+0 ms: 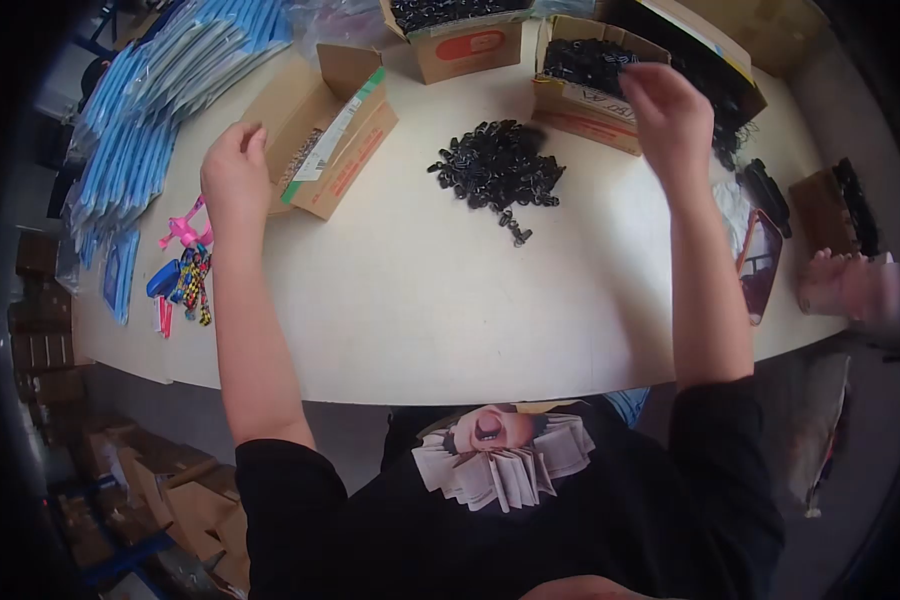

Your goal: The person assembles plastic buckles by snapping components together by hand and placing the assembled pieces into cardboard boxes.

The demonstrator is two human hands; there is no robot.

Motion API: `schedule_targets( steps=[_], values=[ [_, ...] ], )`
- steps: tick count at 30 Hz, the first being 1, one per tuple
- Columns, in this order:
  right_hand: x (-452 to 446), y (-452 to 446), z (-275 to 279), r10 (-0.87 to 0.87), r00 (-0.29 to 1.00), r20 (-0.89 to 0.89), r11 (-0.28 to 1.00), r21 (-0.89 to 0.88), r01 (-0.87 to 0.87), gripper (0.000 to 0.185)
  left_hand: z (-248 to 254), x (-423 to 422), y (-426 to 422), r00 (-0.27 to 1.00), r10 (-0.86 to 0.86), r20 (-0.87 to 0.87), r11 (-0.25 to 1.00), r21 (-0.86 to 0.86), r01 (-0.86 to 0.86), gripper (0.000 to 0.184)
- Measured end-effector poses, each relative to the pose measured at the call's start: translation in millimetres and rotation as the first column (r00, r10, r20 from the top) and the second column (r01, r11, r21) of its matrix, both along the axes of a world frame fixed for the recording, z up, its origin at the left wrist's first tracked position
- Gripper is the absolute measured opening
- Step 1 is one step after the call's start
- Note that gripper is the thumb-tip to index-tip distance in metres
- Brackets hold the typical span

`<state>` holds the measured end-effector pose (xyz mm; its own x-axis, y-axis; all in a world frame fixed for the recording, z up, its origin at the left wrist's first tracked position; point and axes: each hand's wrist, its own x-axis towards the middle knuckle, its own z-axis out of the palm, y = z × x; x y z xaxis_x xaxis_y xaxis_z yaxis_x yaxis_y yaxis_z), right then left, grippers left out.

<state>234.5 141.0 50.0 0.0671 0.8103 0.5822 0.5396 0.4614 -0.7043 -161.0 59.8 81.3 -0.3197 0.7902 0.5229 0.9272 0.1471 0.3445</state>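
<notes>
My left hand (238, 175) is closed, with its fingers curled at the left side of an open cardboard box (350, 160). Small metallic-looking pieces (307, 150) lie inside that box. Whether the fingers grip the box edge or a small piece is hidden. My right hand (673, 120) is raised at the right end of another cardboard box (582, 122), full of black pieces (585, 62). Its thumb and fingers are pinched together; anything between them is too small to make out. A pile of small black clips with metal parts (498, 168) sits on the table between both hands.
Stacked blue plastic-wrapped packets (130, 130) cover the table's (450, 320) back left. A pink item (185, 232) and patterned cords (192, 285) lie left of my left arm. Another box of black pieces (460, 50) stands behind. At right are a phone-like object (760, 265) and another person's hand (840, 285).
</notes>
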Motion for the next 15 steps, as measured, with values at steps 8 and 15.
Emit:
schedule_targets(
  steps=[8,15],
  values=[
    [-10,-27,9,0.098,0.965,0.244,0.99,0.078,-0.12,0.017,-31,121,-32,0.772,-0.636,0.001,0.772,-0.006,0.636,0.025],
    [-38,-70,-11,0.35,0.929,0.12,0.937,-0.046,-0.347,0.011,-81,167,-41,0.749,-0.658,0.081,0.715,-0.245,0.655,0.021]
  ],
)
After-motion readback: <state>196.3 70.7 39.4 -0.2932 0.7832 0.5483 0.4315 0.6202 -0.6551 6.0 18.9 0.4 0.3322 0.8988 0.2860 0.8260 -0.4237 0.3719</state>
